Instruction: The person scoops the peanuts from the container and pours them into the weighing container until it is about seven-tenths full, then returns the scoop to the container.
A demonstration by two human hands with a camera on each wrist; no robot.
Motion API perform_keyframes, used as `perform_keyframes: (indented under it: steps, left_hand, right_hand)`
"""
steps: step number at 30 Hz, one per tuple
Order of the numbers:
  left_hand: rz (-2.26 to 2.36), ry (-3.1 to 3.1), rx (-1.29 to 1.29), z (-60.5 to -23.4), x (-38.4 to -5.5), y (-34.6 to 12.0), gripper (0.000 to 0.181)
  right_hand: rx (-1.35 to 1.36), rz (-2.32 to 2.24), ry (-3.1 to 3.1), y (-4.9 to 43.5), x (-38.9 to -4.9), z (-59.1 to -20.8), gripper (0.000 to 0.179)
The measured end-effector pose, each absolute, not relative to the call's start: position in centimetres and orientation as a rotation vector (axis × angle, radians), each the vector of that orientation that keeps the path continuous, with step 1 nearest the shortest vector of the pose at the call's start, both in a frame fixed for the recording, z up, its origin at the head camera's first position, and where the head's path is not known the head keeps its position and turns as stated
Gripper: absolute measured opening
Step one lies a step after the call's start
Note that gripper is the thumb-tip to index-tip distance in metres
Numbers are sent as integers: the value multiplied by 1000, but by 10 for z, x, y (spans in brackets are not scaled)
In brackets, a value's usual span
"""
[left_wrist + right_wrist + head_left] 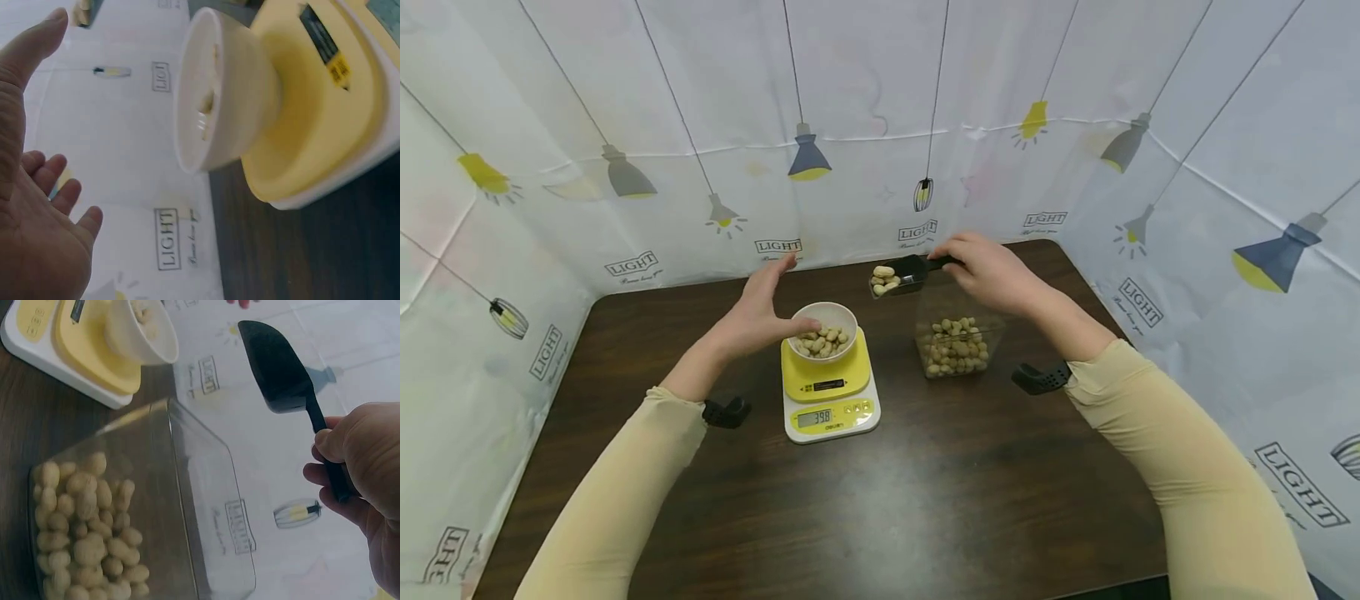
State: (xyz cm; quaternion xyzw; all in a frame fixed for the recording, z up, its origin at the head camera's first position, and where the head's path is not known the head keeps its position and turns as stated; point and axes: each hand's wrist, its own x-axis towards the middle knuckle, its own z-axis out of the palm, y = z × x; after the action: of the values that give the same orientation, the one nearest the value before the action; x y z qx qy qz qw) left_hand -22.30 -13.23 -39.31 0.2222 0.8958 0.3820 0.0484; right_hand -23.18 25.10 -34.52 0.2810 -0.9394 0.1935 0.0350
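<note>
A black scoop carrying a few peanuts is gripped by its handle in my right hand, above the clear container. In the right wrist view the fingers curl round the scoop's handle. My left hand is spread beside the white bowl, thumb over its rim in the head view; the left wrist view shows the hand apart from the bowl. Peanuts lie in the bowl, which stands on a yellow and white kitchen scale reading about 39.8.
Right of the scale stands a clear plastic container partly filled with peanuts. Everything rests on a dark wooden table. A white curtain printed with lamps hangs close behind the table and along both sides.
</note>
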Motion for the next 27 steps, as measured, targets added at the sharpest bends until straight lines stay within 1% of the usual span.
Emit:
perform_keyframes:
  steps: [8, 12, 21, 27]
  left_hand:
    - [1121, 2725, 634, -421, -221, -147, 115]
    - [1094, 2713, 633, -436, -219, -151, 118]
    - [1063, 2669, 583, -471, -217, -150, 125]
    - [1106, 2648, 556, -483, -216, -148, 125]
  right_hand:
    - [914, 562, -2887, 232, -239, -347, 29]
    - [938, 556, -2884, 224, -241, -350, 27]
    - [937, 522, -2939, 206, -243, -359, 28]
    - [933, 464, -2977, 196, -244, -366, 29]
